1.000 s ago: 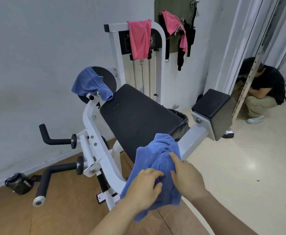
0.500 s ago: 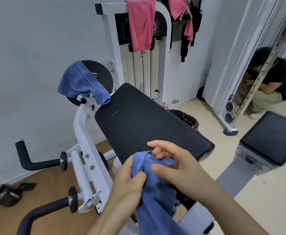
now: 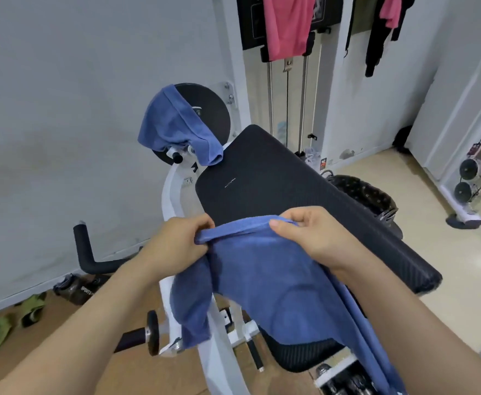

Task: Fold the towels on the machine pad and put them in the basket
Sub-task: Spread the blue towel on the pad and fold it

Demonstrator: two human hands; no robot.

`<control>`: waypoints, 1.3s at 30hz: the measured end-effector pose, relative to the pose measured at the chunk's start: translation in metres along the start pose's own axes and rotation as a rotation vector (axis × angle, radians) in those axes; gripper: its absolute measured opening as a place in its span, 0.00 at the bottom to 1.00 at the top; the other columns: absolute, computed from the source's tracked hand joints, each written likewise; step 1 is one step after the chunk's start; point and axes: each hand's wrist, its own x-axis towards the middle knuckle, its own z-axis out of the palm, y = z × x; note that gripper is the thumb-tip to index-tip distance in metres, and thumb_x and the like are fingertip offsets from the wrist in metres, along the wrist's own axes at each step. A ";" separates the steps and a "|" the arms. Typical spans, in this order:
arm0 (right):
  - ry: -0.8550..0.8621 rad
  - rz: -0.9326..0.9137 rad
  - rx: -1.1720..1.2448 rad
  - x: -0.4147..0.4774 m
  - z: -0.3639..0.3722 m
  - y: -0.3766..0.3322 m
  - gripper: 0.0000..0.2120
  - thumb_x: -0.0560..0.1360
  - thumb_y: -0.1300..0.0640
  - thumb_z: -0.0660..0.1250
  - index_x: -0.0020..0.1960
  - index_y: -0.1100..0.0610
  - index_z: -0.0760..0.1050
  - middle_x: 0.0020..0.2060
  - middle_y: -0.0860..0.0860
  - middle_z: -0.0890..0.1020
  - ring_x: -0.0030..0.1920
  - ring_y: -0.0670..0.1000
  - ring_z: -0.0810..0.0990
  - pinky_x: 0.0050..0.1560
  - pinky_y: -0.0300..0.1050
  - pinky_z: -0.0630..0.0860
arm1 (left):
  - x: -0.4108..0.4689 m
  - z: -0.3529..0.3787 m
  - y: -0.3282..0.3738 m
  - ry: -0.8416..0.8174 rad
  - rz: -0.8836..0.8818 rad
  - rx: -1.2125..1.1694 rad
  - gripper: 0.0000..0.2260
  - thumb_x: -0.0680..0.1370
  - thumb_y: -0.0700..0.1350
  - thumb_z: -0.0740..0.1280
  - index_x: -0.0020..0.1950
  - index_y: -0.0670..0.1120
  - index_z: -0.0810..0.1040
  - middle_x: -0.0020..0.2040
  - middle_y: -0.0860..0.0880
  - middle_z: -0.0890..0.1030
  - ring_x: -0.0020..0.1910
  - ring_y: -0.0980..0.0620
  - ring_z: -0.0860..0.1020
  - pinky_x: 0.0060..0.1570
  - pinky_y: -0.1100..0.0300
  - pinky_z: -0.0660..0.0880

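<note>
2 hands pinch the top hem of the blue towel [image 3: 262,280], left hand [image 3: 176,246] and right hand [image 3: 313,238] close together, above the near end of the machine pad [image 3: 276,181]. The bunched left side hangs off the pad, and its weight could pull the spread crooked.

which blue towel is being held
The near blue towel, pinched by left hand and right hand; the other blue towel drapes untouched over the black disc.
</note>
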 end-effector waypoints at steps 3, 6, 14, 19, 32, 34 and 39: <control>0.208 0.022 -0.217 0.030 -0.013 0.007 0.16 0.76 0.53 0.67 0.34 0.61 0.72 0.27 0.50 0.66 0.29 0.47 0.64 0.31 0.42 0.61 | 0.022 0.014 -0.035 0.016 -0.068 0.099 0.15 0.71 0.37 0.65 0.37 0.58 0.66 0.32 0.56 0.74 0.35 0.49 0.72 0.31 0.60 0.65; 0.387 0.048 -0.612 0.061 -0.030 0.019 0.18 0.78 0.50 0.63 0.33 0.60 0.70 0.26 0.52 0.71 0.31 0.55 0.71 0.32 0.46 0.65 | 0.056 0.016 -0.064 0.054 -0.114 -0.032 0.10 0.74 0.41 0.69 0.42 0.57 0.74 0.38 0.56 0.79 0.39 0.51 0.76 0.36 0.62 0.69; 0.417 0.355 -1.209 0.125 -0.018 0.030 0.05 0.79 0.59 0.59 0.45 0.56 0.71 0.43 0.55 0.78 0.41 0.59 0.74 0.37 0.46 0.66 | 0.194 0.007 -0.125 0.100 -0.010 -0.195 0.07 0.73 0.37 0.69 0.43 0.50 0.80 0.38 0.57 0.79 0.39 0.56 0.75 0.38 0.69 0.67; 0.463 0.380 -1.166 0.162 -0.003 0.028 0.10 0.70 0.67 0.60 0.48 0.57 0.74 0.43 0.55 0.78 0.42 0.60 0.76 0.36 0.47 0.69 | 0.267 0.011 -0.138 0.145 0.047 -0.028 0.13 0.71 0.34 0.65 0.41 0.52 0.79 0.43 0.47 0.80 0.44 0.45 0.77 0.43 0.53 0.73; 0.723 0.468 -1.141 0.195 -0.034 0.043 0.20 0.79 0.44 0.54 0.32 0.53 0.64 0.29 0.49 0.73 0.34 0.56 0.72 0.38 0.47 0.71 | 0.384 0.008 -0.071 -0.123 0.119 -0.160 0.10 0.73 0.39 0.64 0.43 0.50 0.83 0.40 0.56 0.82 0.42 0.58 0.77 0.38 0.67 0.71; 0.715 0.473 -1.139 0.198 -0.037 0.044 0.22 0.80 0.44 0.53 0.31 0.53 0.64 0.29 0.50 0.73 0.33 0.55 0.73 0.32 0.44 0.66 | 0.397 0.008 -0.076 -0.116 0.145 -0.083 0.09 0.75 0.40 0.65 0.45 0.51 0.84 0.41 0.55 0.82 0.44 0.55 0.78 0.42 0.64 0.71; 0.736 0.466 -1.155 0.203 -0.036 0.044 0.22 0.79 0.44 0.53 0.31 0.54 0.65 0.26 0.49 0.72 0.27 0.51 0.68 0.27 0.42 0.61 | 0.434 0.018 -0.057 0.131 0.330 -0.039 0.07 0.77 0.41 0.66 0.50 0.46 0.84 0.49 0.47 0.83 0.51 0.46 0.78 0.55 0.54 0.72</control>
